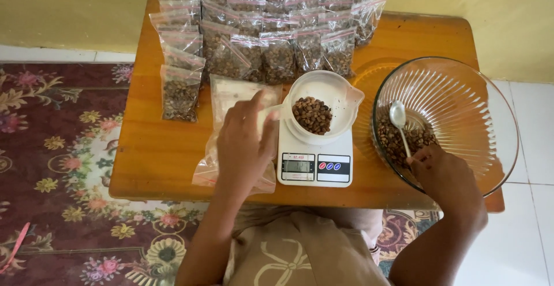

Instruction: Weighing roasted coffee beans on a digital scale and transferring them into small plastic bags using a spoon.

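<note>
left hand [245, 141] grips white cup's handle [271, 111] on scale [314, 162]; right hand [441, 173] pinches spoon [399, 123] over glass bowl [490, 107]; add beans [312, 114] few at a time, cup held steady

Bare arms, tan garment

Both forearms are uncovered — no sleeves, rings or watch in view; the lap wears khaki-tan cloth [300, 251] with a pale looping line — folds at the middle.

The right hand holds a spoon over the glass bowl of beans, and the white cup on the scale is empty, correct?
Not quite. In the head view the white cup on the scale holds brown beans. The right hand does hold the spoon over the glass bowl.
</note>
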